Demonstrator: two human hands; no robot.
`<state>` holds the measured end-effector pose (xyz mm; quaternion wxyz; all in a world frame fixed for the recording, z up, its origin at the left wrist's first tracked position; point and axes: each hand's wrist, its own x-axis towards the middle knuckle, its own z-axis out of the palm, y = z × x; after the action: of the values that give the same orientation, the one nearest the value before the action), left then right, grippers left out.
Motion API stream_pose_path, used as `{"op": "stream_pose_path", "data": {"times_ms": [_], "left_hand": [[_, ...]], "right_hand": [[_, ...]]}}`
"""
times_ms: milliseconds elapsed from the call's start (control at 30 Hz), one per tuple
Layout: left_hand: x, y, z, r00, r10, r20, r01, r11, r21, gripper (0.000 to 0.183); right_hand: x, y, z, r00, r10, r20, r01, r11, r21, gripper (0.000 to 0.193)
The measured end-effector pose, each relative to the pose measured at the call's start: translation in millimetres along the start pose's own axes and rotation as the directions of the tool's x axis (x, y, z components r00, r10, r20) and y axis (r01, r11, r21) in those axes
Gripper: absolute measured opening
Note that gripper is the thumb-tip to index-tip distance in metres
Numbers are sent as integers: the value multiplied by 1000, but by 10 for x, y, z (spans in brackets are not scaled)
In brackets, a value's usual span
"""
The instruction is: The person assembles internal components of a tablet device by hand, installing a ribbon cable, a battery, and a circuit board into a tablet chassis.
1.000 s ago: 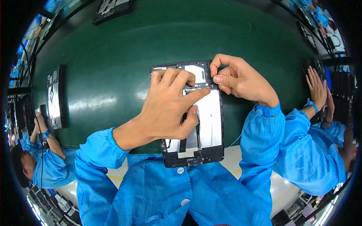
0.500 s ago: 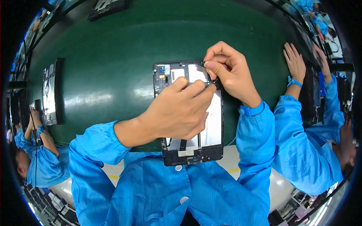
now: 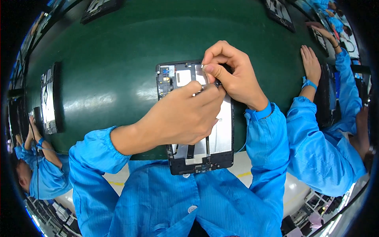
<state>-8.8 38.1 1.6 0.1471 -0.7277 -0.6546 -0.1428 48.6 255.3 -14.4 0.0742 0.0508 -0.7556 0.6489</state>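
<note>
Tablet (image 3: 220, 136), its innards showing, lies across the near edge of the green counter (image 3: 130, 55), beneath two hands.
Half a second ago the right hand (image 3: 233, 77) was closer to the tablet's far right corner; now it has moved a little left, thumb and forefinger drawn together, though I cannot tell whether they pinch anything. The left hand (image 3: 179, 114), spread wider a second ago, is curled over the tablet's middle; pale tips show by its fingers, and I cannot tell whether it grips them. At far right, a dark device (image 3: 279, 15) has come into view, and a co-worker's hand (image 3: 321, 29) reaches farther, near another dark unit (image 3: 319, 40).
</note>
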Motion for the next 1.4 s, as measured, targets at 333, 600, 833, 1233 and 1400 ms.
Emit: {"op": "stream_pose_path", "data": {"times_ms": [333, 600, 833, 1233, 1400], "left_hand": [[14, -142, 84, 993, 30, -113, -48, 987, -156, 44], [36, -170, 179, 984, -48, -172, -5, 956, -295, 43], [15, -150, 166, 988, -22, -151, -12, 975, -221, 45], [-33, -239, 282, 983, -127, -134, 69, 927, -367, 44], [-19, -176, 285, 979, -168, -114, 111, 914, -390, 46]], "right_hand": [[-28, -5, 9, 997, -63, -41, 61, 997, -44, 9], [-72, -40, -130, 1000, 13, 11, -13, 1000, 5, 11], [-52, 16, -103, 999, 45, 9, -45, 998, 32, 14], [46, 209, -109, 998, 55, 12, -56, 998, 42, 27], [-81, 143, -292, 973, -20, 229, 9, 999, 48, 64]]}}
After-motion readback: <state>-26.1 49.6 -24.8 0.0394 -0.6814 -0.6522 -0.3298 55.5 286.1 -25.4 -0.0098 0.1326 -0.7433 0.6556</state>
